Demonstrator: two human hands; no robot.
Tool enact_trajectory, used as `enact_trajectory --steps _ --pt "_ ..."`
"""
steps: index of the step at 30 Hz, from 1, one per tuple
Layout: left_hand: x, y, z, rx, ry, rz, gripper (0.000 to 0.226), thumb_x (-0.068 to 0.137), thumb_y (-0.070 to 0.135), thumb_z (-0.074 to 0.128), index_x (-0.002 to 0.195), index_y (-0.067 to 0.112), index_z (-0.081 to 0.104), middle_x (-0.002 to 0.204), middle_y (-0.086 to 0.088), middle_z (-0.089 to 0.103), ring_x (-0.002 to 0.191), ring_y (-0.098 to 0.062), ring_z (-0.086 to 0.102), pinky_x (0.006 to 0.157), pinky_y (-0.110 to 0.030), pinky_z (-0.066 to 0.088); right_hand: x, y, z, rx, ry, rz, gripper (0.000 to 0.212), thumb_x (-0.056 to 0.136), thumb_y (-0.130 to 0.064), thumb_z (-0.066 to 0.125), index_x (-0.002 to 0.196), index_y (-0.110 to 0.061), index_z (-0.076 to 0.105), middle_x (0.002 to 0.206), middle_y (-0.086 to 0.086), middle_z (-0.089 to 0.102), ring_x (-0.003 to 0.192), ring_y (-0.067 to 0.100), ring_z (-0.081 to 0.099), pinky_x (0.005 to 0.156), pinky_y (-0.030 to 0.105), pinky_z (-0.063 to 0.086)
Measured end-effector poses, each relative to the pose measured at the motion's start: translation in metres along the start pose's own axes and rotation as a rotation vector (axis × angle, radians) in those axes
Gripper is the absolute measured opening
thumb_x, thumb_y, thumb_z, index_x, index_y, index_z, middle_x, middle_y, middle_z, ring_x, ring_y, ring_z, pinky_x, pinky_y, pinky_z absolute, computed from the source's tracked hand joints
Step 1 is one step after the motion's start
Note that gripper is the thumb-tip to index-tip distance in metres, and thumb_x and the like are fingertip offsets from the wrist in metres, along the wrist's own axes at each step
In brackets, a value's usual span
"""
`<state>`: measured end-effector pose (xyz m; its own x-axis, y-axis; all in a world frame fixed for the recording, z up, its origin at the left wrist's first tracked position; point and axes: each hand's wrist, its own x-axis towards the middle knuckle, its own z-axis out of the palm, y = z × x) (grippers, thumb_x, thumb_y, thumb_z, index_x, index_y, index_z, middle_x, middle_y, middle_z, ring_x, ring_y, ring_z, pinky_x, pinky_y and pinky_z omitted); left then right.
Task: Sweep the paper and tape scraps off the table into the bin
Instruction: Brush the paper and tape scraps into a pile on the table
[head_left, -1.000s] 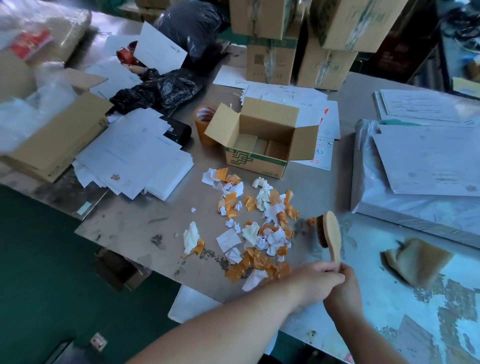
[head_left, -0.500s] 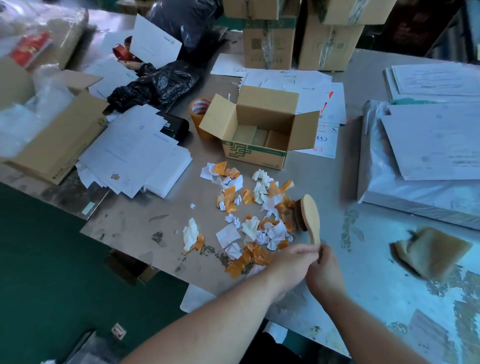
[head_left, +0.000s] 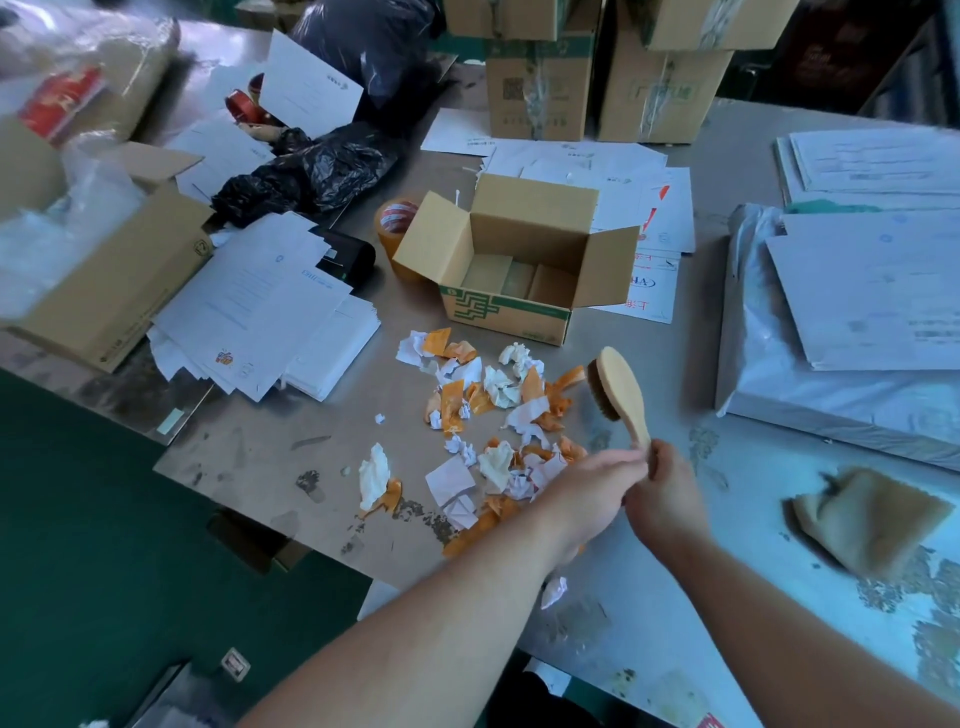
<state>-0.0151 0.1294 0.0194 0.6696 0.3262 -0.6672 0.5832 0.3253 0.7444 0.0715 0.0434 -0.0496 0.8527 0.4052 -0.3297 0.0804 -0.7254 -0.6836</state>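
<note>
Evidently the sweeping step is only getting started. Both hands are closed on the thin handle of a wooden brush (head_left: 618, 397): the right hand (head_left: 670, 488) wraps the handle end from the near side, and the left hand (head_left: 587, 488) comes across from the left with its fingers pinched to the same handle. The brush head stands up beyond the hands, bristles facing left toward the scraps, and it looks lifted off the bench (head_left: 249, 457) rather than pressed on it.

The paper and tape scraps (head_left: 493, 415) lie loose to the left of and beyond the hands, white crumples mixed with orange tape, a few tucked under the left forearm. One white-and-orange clump (head_left: 376, 480) sits apart, further left, and a stray crumple (head_left: 553, 592) lies below the left forearm near the bench edge. An open cardboard box (head_left: 519, 265) stands just beyond the pile.

No bin is clearly in view; only a dark shape shows under the bench's left edge, and I cannot tell what it is. So the next move likely calls for lowering the bristles behind the pile's right side and dragging leftward toward that edge, gathering the outliers without scattering the light pieces.
</note>
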Motion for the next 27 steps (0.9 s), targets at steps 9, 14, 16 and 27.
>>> enact_trajectory --steps 9,14,16,27 --pt "0.01 0.0 -0.003 -0.012 0.003 -0.03 0.044 0.105 0.036 0.053 0.148 0.03 0.056 0.141 0.003 0.062 0.124 -0.017 0.062 0.09 -0.026 0.046 0.038 0.0 0.006 -0.188 -0.075 -0.043 0.029 0.104 -0.04 0.044 0.086 -0.018 0.049 0.093 0.009 0.058 0.081 0.033 0.056 0.066 0.037 0.039" --pt "0.009 -0.003 -0.013 -0.044 0.025 -0.023 0.043 0.106 0.033 0.052 0.149 0.031 0.056 0.142 0.003 0.063 0.109 -0.011 0.06 0.08 -0.018 0.045 0.023 -0.017 0.011 -0.265 -0.208 -0.101 0.011 0.083 -0.012 0.058 0.09 -0.018 0.051 0.09 -0.003 0.049 0.085 0.03 0.053 0.068 0.037 0.039" --pt "0.006 -0.004 -0.018 -0.044 0.022 -0.022 0.042 0.106 0.034 0.05 0.148 0.034 0.056 0.14 0.005 0.063 0.109 -0.011 0.06 0.082 -0.021 0.046 0.017 -0.02 0.014 -0.276 -0.24 -0.121 0.018 0.082 -0.01 0.059 0.097 -0.018 0.054 0.094 -0.003 0.048 0.09 0.03 0.054 0.072 0.038 0.042" --pt "-0.007 -0.005 -0.033 -0.106 0.039 0.015 0.038 0.105 0.03 0.05 0.141 0.031 0.064 0.129 0.01 0.07 0.118 -0.009 0.064 0.099 -0.025 0.047 -0.01 -0.035 0.011 -0.29 -0.126 -0.21 0.031 0.093 -0.01 0.049 0.122 -0.016 0.057 0.118 0.009 0.058 0.11 0.035 0.055 0.082 0.037 0.039"
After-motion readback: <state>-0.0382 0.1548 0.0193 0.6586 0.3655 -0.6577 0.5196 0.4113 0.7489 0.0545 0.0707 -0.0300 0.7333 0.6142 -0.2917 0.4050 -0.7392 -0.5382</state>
